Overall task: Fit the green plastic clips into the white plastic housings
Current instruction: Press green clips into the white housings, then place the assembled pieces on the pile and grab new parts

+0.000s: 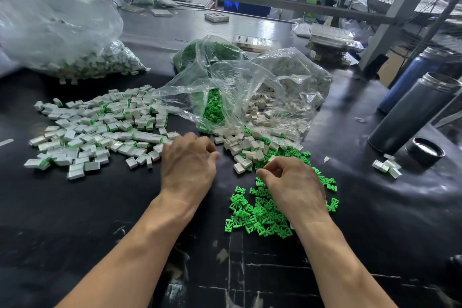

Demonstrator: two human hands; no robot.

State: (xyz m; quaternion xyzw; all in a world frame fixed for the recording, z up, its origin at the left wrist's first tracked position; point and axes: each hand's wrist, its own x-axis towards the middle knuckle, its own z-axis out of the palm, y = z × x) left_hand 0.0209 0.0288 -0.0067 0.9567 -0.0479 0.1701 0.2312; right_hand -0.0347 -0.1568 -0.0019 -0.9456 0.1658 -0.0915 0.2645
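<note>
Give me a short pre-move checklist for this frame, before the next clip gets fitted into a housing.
1. Loose green clips within reach, under the right hand: ok.
2. Empty white housings spilled from the open bag, just ahead of both hands: ok.
3. Left hand holding a housing: cannot tell, fingers curled, contents hidden.
4. Right hand pinching a clip: cannot tell.
5. Finished pile kept apart on the left: ok.

Black table (75, 220) – green clips (260, 217), white housings (246, 149), bags (240, 90).
</note>
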